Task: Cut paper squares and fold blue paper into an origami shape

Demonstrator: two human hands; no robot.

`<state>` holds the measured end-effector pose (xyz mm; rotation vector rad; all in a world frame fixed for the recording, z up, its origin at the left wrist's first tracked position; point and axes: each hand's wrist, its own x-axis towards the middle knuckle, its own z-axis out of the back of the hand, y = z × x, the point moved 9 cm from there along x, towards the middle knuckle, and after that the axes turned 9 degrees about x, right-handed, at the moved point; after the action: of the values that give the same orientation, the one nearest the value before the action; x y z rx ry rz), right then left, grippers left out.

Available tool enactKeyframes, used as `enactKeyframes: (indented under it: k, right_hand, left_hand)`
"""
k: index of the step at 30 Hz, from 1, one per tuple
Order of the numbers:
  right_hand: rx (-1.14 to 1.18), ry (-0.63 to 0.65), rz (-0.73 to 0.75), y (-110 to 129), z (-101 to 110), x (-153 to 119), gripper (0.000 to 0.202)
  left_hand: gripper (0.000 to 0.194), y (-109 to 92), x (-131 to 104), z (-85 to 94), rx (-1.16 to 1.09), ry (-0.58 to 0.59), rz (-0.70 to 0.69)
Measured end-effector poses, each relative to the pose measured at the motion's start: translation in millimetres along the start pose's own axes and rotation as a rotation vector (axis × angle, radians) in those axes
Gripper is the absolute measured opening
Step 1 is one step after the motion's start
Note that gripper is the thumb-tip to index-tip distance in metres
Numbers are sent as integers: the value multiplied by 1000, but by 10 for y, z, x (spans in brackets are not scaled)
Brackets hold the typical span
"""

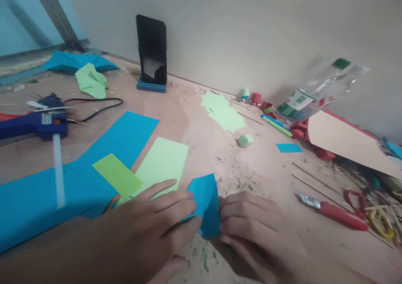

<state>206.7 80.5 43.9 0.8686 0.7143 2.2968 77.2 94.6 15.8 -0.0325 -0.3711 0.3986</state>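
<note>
A small folded piece of blue paper (207,204) is held between my two hands, low in the middle of the head view. My left hand (163,221) has its fingers bent round the paper's left edge. On the right edge, the fingers of my right hand (248,225) are pressed together; its thumb is mostly hidden. Under and beyond my left hand lie a pale green sheet (166,158), a brighter green strip (116,175) and a large blue sheet (122,141).
A glue gun (47,122) lies at left. At the back stands a phone (153,51). A pale green paper cube (245,140) sits beyond my hands. To the right are a red-handled cutter (342,215), scissors (381,223), sticks and a plastic bottle (298,101).
</note>
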Motion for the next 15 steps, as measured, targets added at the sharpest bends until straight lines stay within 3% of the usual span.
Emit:
enactKeyframes:
  k: [5, 10, 15]
  right_hand:
    - [-104, 22, 9, 60, 60, 47, 24]
    - [-218, 52, 28, 76, 19, 33, 20]
    - [-292, 59, 4, 23, -27, -5, 23]
  left_hand:
    - [24, 9, 3, 55, 13, -89, 24]
    - [30, -10, 12, 115, 18, -138, 23]
    - [27, 8, -2, 34, 1, -41, 21]
